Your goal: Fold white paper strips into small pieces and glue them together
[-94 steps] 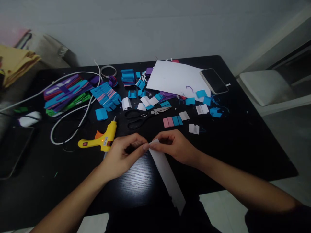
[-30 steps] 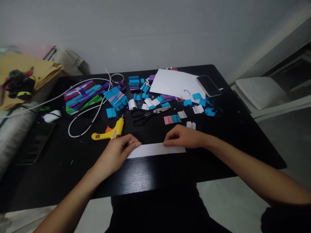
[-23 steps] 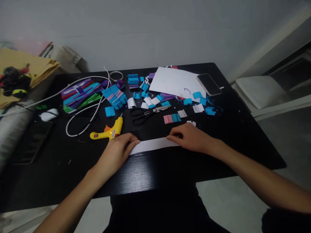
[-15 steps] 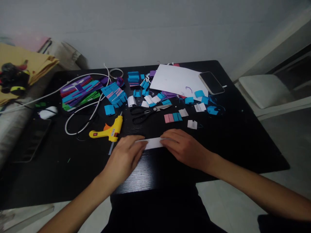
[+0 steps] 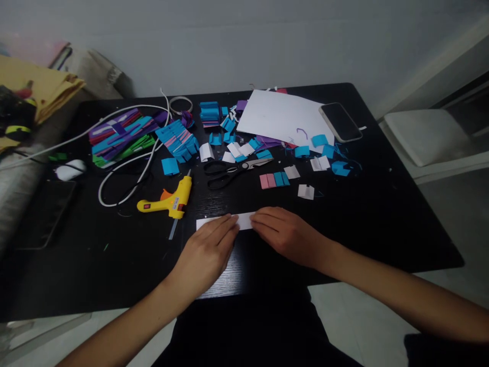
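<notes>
A narrow white paper strip (image 5: 245, 221) lies crosswise near the front of the black table. My left hand (image 5: 210, 247) presses on its middle with the fingers held together, and the strip's left end sticks out beyond them. At the right end, my right hand (image 5: 284, 232) pinches the strip between thumb and fingers, hiding that tip. A yellow glue gun (image 5: 171, 200) with a clear glue stick lies left of my left hand. Black-handled scissors (image 5: 235, 171) rest beyond the strip. Pink and blue folded paper pieces (image 5: 274, 180) sit just past my right hand.
White paper sheets (image 5: 282, 114) and a phone (image 5: 340, 122) lie at the back right. Bundles of coloured strips (image 5: 122, 135), folded blue pieces (image 5: 178, 141) and a white cable (image 5: 103, 181) occupy the left. A white mouse (image 5: 71, 169) is at far left.
My left hand has slid right along the strip, closer to my right hand, uncovering the strip's left end. The right hand keeps its pinch. The view has shifted slightly.
</notes>
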